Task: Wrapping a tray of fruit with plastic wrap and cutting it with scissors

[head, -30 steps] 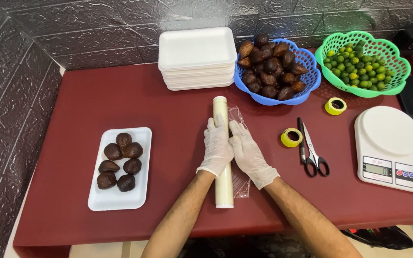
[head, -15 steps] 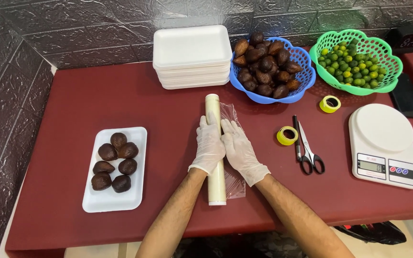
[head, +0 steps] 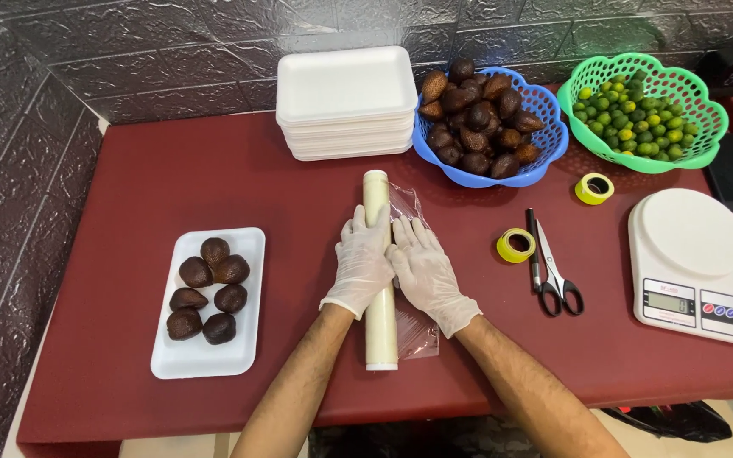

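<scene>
On the dark red table (head: pixel 154 182) a long cream-coloured roll of clear cling film (head: pixel 378 326) lies near the front edge, running away from the person, with a short sheet of the transparent film (head: pixel 413 326) pulled out to its right and lying flat on the tabletop. The left hand (head: pixel 363 263), in a thin white glove, rests over the middle of the roll with its fingers (head: pixel 361 227) laid together along the top, pressing on it rather than wrapped round it. The right hand (head: pixel 424 267), gloved the same way, lies just beside it, palm down on the loose film, its fingers (head: pixel 411 233) slightly spread and flat, the two hands touching at the thumbs. To the left of the roll sits a white foam tray (head: pixel 248 246) holding seven brown scaly fruits (head: pixel 208 290). Behind the roll stands a stack of empty white foam trays (head: pixel 346 97), and to its right a blue plastic basket (head: pixel 545 165) heaped with more of the brown fruit, then a green plastic basket (head: pixel 697 93) of small green limes. Right of the hands lie two yellow tape rolls (head: pixel 515 245), black-handled scissors (head: pixel 553 276) and a white digital kitchen scale (head: pixel 693 263).
</scene>
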